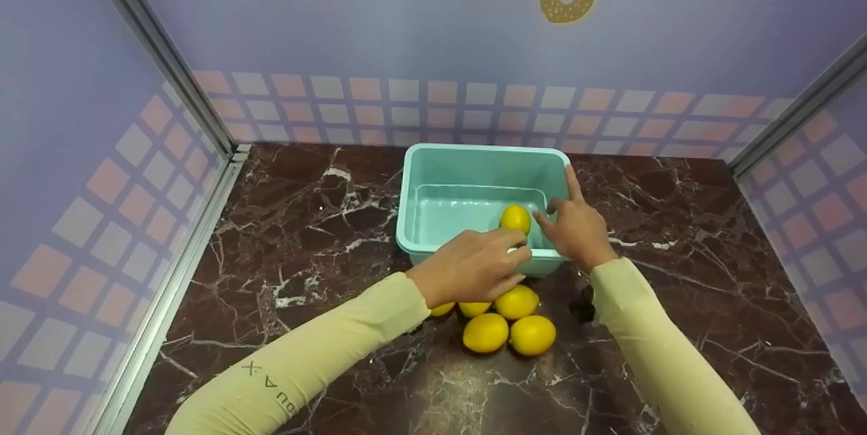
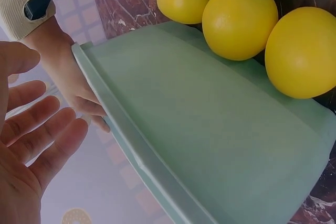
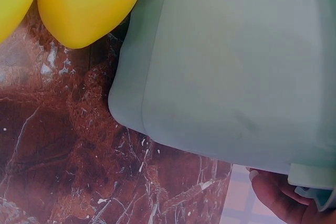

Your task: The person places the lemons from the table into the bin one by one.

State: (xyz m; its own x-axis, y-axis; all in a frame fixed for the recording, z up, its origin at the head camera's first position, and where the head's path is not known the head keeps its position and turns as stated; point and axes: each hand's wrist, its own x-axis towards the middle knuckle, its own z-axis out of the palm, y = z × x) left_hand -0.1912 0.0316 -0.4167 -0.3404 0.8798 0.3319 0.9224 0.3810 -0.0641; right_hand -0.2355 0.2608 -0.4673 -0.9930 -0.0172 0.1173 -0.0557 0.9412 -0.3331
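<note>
A pale turquoise plastic bin [image 1: 447, 217] stands on the marble-patterned table. My left hand [image 1: 477, 262] is over its near rim, and the left wrist view shows that hand's fingers [image 2: 44, 140] spread with nothing between them. Just beyond the fingertips a yellow lemon [image 1: 516, 218] shows inside the bin; whether it touches them is hidden. My right hand [image 1: 579, 228] grips the bin's right side near the front corner, index finger along the rim and thumb inside. Several more lemons [image 1: 485, 333] lie together in front of the bin, partly covered by my left hand.
Behind the bin rises a purple wall [image 1: 447, 35] with pink and white squares. Side panels with metal edge rails [image 1: 169, 299] bound the table [image 1: 325, 218] left and right. The lemons [image 2: 240, 20] sit close against the bin's near wall.
</note>
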